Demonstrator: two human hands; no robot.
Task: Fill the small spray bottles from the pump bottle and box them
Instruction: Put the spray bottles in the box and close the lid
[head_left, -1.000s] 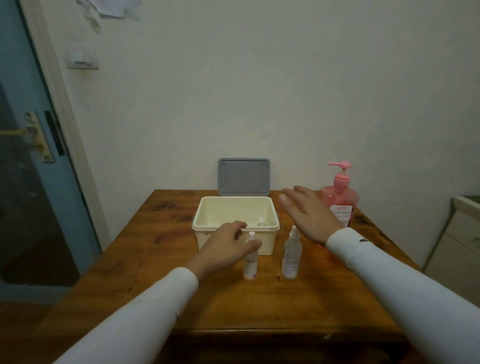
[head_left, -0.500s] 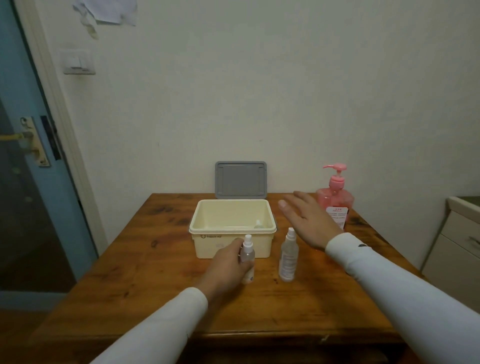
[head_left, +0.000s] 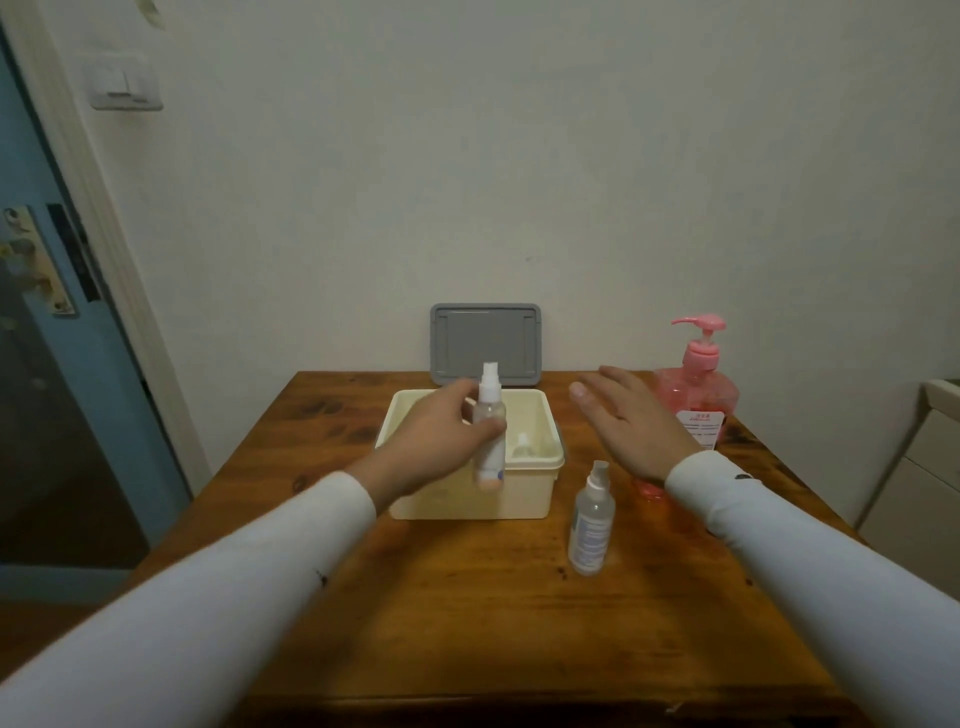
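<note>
L hand (head_left: 431, 441) grips spray bottle (head_left: 489, 431) upright; R hand (head_left: 631, 421) flat.

Box (head_left: 470, 499) mid-table, lid (head_left: 485, 343) behind, pump bottle (head_left: 696, 395) right.

A brown wooden surface (head_left: 467, 613) stands against a white wall (head_left: 519, 156). Left of it are a blue door (head_left: 47, 364) and a light switch (head_left: 124, 85); right, a white cabinet (head_left: 924, 467).

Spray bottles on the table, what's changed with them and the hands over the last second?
The left hand gripped one small spray bottle and lifted it off the table, over the cream box. The other spray bottle, pump bottle and open right hand stayed put.
</note>
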